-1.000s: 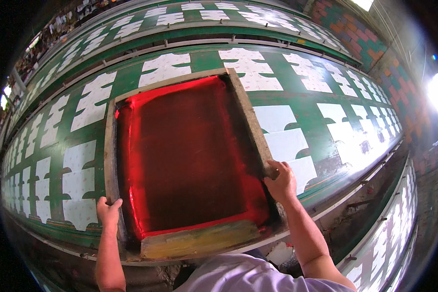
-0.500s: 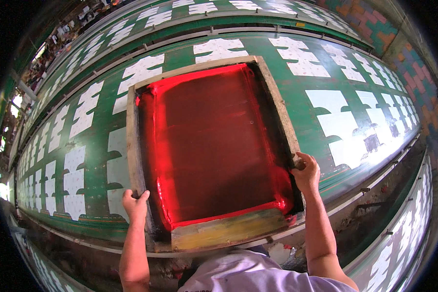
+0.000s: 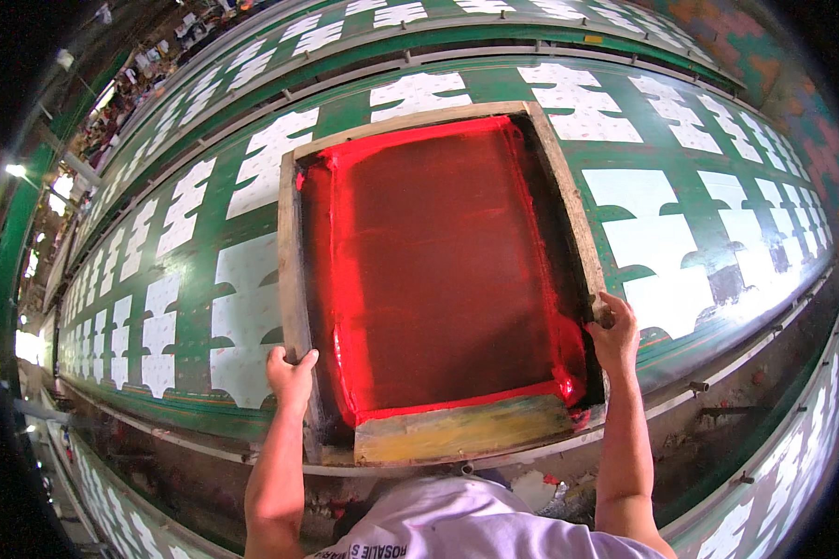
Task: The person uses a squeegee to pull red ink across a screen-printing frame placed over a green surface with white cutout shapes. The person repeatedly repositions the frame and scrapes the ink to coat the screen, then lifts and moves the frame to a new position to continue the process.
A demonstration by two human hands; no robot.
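Observation:
A large rectangular screen in a wooden frame (image 3: 569,172), its mesh (image 3: 435,261) coated with wet red ink and edged by dark borders, lies over the green printing table (image 3: 578,152). My left hand (image 3: 290,373) grips the frame's left side near the lower corner, thumb on top. My right hand (image 3: 615,331) holds the right side a little higher, fingers curled round the wood. White cut fabric pieces (image 3: 648,247) lie in rows on either side of the screen, several with small faint prints. The fabric under the screen is hidden.
A parallel table (image 3: 550,33) with more white pieces runs beyond this one, and another (image 3: 792,466) is at the lower right. A metal rail (image 3: 746,340) with short posts edges my table. At the right rear is a multicoloured wall (image 3: 755,37); clutter (image 3: 168,47) fills the upper left.
My hands have carried the screen rightward along the table. A large white piece now shows at its left, and pieces formerly beside its right edge are covered or passed.

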